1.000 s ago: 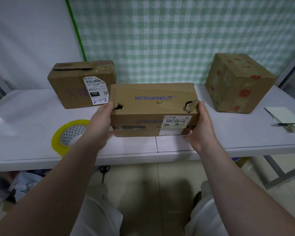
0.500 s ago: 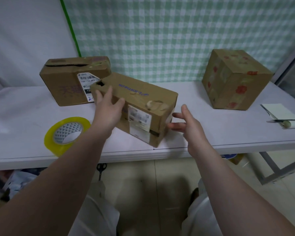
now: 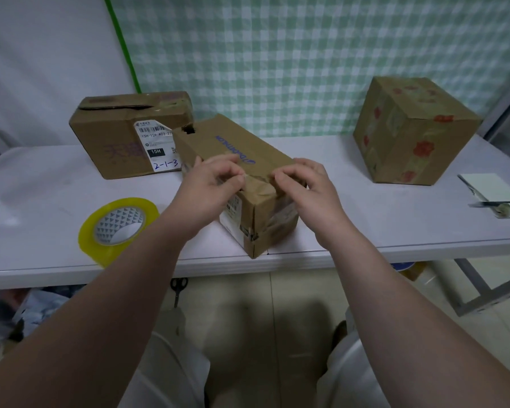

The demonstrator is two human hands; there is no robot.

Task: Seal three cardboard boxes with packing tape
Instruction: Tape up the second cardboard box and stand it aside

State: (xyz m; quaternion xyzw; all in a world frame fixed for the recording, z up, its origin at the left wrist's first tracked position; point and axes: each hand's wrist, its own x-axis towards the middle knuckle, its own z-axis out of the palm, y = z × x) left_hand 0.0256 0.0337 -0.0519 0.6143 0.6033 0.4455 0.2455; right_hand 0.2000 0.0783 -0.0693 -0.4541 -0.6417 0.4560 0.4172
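Reaching up from the bottom of the frame, two bare forearms cross the front edge of the white table point(image 3: 365, 213), and scissors point(image 3: 178, 287) show on the floor just under that edge, partly hidden by it. The yellow packing tape roll point(image 3: 115, 228) lies flat near the front edge on the left, apart from everything else. The Decathlon box point(image 3: 218, 142) sits skewed on the table, its near bottom corner right at the front edge. The left hand point(image 3: 215, 184) and right hand point(image 3: 304, 187) meet on its near top edge, fingers curled and pinching the crumpled brown tape there (the fingertips hide the seam itself). Bare tabletop lies open either side of the box. At the right a notepad point(image 3: 486, 187) is cut off by the frame, with a blurred slim object across it. Further back, a labelled box point(image 3: 121, 142) with a gaping top flap stands just behind the Decathlon box's far corner, which covers part of its label. A flower-printed box point(image 3: 412, 134) stands well apart on the right, before a green checked curtain point(image 3: 306, 54)
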